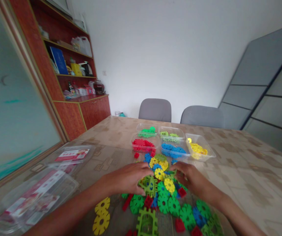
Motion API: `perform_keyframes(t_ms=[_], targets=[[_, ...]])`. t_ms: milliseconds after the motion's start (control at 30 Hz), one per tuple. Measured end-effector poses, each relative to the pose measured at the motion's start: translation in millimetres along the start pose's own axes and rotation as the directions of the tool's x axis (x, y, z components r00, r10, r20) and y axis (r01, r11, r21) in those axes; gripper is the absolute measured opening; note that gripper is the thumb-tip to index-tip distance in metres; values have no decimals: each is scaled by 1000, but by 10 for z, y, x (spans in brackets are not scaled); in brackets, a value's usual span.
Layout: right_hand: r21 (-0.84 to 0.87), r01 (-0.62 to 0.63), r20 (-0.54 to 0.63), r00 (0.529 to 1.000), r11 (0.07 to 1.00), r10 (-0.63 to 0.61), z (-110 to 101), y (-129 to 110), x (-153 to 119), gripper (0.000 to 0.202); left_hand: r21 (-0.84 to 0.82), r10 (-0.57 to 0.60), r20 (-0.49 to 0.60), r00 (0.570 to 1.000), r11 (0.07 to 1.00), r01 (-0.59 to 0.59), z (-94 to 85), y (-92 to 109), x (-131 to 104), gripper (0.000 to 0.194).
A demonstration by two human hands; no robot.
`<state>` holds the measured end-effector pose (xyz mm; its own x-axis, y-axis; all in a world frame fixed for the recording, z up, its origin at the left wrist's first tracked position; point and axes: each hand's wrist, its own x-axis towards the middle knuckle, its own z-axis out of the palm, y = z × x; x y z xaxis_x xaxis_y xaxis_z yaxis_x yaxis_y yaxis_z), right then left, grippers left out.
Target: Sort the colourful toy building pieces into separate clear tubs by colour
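My left hand [133, 178] reaches over the left side of a heap of plastic building pieces. Its thumb and fingers are apart around a light green square lattice block [150, 186]; firm contact is hard to judge. On the heap's right side is my right hand [190, 177], fingers curved and apart, near a yellow notched disc [169, 185] and blue pieces, with nothing visible in its grasp. Green notched discs [163, 204], red cubes [182, 192] and another light green block [147, 223] lie between and below my hands. Some pieces are hidden beneath the fingers.
Behind the heap stand clear tubs of red pieces [143, 144], blue discs [174, 149], yellow pieces [197, 149], green pieces [147, 131] and light green blocks [169, 135]. Clear plastic lids [64, 183] lie on the left. Two yellow discs [101, 221] lie near my left forearm. Chairs [155, 109] stand beyond.
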<state>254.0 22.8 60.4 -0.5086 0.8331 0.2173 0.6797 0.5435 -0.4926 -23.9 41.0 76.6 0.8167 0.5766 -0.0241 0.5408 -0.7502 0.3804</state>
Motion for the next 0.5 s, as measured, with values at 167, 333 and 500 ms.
perform_keyframes(t_ms=[167, 333, 500], targets=[[-86, 35, -73, 997, 996, -41, 127, 55, 148, 39, 20, 55, 44, 998, 998, -56, -6, -13, 6, 63], [-274, 7, -21, 1000, 962, -13, 300, 12, 348, 43, 27, 6, 40, 999, 1000, -7, -30, 16, -11, 63], [-324, -47, -56, 998, 945, 30, 361, -44, 429, 28, 17, -19, -12, 1000, 1000, 20, -71, 31, -11, 62]])
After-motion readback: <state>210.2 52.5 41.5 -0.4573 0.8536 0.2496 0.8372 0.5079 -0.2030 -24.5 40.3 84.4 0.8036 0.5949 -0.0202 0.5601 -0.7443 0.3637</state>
